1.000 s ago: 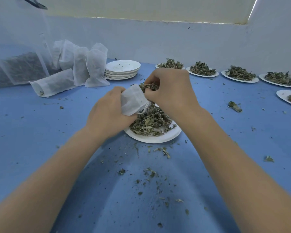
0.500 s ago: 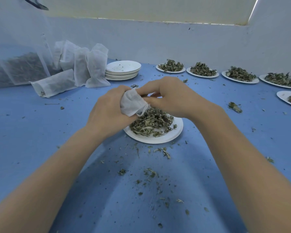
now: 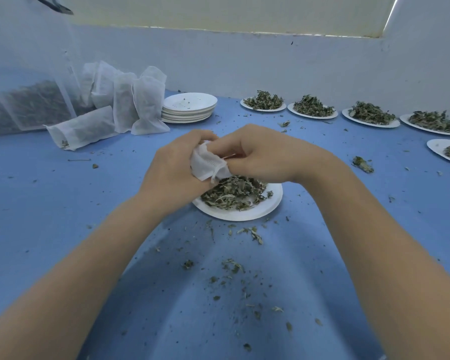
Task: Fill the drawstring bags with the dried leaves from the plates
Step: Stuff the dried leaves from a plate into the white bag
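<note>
Right now the left hand (image 3: 176,167) is gripping a small white drawstring bag (image 3: 207,163) just above the near plate (image 3: 247,213), fingers curled round its body, while the right hand (image 3: 260,153) is pinching at the bag's mouth. The bag looks thin, soft and very light, likely to collapse shut unless held at the hem by the cord. The dried leaves (image 3: 234,192) are lying heaped on that plate, directly under the bag; they seem brittle and featherweight, so small loose pinches should suit. Crumbs are scattering over the blue table (image 3: 63,203) in front of the plate. Filled bags (image 3: 130,105) are standing beyond the plate to its left.
</note>
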Tool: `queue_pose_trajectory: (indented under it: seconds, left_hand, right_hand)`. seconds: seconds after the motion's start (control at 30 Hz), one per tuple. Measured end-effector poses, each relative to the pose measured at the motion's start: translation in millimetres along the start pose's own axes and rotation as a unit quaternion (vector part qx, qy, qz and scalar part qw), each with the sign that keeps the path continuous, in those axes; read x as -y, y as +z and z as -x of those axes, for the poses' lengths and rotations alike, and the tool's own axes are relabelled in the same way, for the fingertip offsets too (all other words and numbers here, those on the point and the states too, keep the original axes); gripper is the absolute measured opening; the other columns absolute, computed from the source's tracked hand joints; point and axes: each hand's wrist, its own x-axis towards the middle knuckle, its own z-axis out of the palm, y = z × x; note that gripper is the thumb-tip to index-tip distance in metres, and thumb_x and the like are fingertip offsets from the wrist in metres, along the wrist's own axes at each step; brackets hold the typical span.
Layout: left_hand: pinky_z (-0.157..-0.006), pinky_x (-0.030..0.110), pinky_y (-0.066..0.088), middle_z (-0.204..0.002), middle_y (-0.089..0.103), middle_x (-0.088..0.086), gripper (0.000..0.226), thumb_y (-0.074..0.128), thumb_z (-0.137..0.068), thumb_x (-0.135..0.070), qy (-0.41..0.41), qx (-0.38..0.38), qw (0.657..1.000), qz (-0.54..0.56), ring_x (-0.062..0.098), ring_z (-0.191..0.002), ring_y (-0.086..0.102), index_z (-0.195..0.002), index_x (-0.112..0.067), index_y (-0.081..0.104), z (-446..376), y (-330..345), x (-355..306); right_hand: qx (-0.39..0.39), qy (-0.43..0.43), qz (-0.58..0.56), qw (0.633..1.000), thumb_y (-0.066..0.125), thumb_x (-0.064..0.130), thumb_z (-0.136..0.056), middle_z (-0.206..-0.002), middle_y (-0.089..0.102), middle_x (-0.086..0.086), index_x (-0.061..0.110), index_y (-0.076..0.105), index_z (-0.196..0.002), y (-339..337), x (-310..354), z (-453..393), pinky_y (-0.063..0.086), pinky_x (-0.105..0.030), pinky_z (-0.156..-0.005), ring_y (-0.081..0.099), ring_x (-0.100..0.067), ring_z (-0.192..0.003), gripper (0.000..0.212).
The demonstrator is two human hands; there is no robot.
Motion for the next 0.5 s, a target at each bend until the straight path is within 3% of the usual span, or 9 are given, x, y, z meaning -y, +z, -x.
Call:
queue_pose_trajectory:
  seconds: [0.13,0.23,0.3,0.4,0.5]
  left_hand:
    - [-0.061,0.000,0.035,-0.078,0.054,-0.023,0.056,0.076,-0.062,-0.015,0.003,0.007,1.000,-0.018,-0.015,-0.076,0.050,-0.106,-0.037,0.049,-1,-2,1]
    - [-0.063,0.001,0.035,-0.084,0.056,-0.020,0.053,0.076,-0.062,-0.022,0.017,0.012,1.000,-0.013,-0.004,-0.078,0.050,-0.108,-0.033,0.052,-1,-1,-1]
    - [-0.064,0.002,0.035,-0.083,0.056,-0.019,0.049,0.077,-0.063,-0.024,0.028,0.008,1.000,-0.009,-0.003,-0.078,0.048,-0.105,-0.029,0.054,0,1,-4]
    - [-0.064,0.003,0.036,-0.079,0.055,-0.019,0.041,0.077,-0.067,-0.017,0.028,0.013,1.000,0.000,-0.002,-0.075,0.048,-0.099,-0.028,0.056,2,3,-6]
    - [-0.066,0.000,0.034,-0.084,0.055,-0.023,0.051,0.078,-0.065,-0.015,0.036,0.016,0.999,-0.013,-0.005,-0.078,0.048,-0.111,-0.028,0.058,0,-4,-2]
  right_hand:
    - [-0.009,-0.010,-0.122,0.992,0.063,0.003,-0.084,-0.101,0.072,0.012,0.019,0.071,-0.108,-8,-1,7,0.049,-0.011,-0.083,0.065,0.003,-0.095,0.030]
    - [-0.131,0.027,-0.077,0.988,0.069,0.009,-0.078,-0.089,0.074,0.007,0.023,0.076,-0.094,0,-4,2,0.053,-0.023,-0.080,0.068,-0.004,-0.088,0.023]
    - [-0.183,0.040,-0.013,0.982,0.067,0.008,-0.075,-0.080,0.074,-0.001,0.020,0.077,-0.085,10,-1,-5,0.050,-0.026,-0.069,0.066,-0.010,-0.074,0.019]
    - [-0.137,0.038,0.033,0.989,0.061,0.007,-0.078,-0.057,0.061,0.009,0.022,0.073,-0.072,18,1,-12,0.033,-0.020,-0.050,0.044,-0.003,-0.051,0.020]
    - [-0.056,0.027,-0.030,0.998,0.061,0.011,-0.085,-0.053,0.056,0.022,0.029,0.068,-0.076,12,1,-6,0.036,-0.007,-0.053,0.048,0.006,-0.052,0.021]
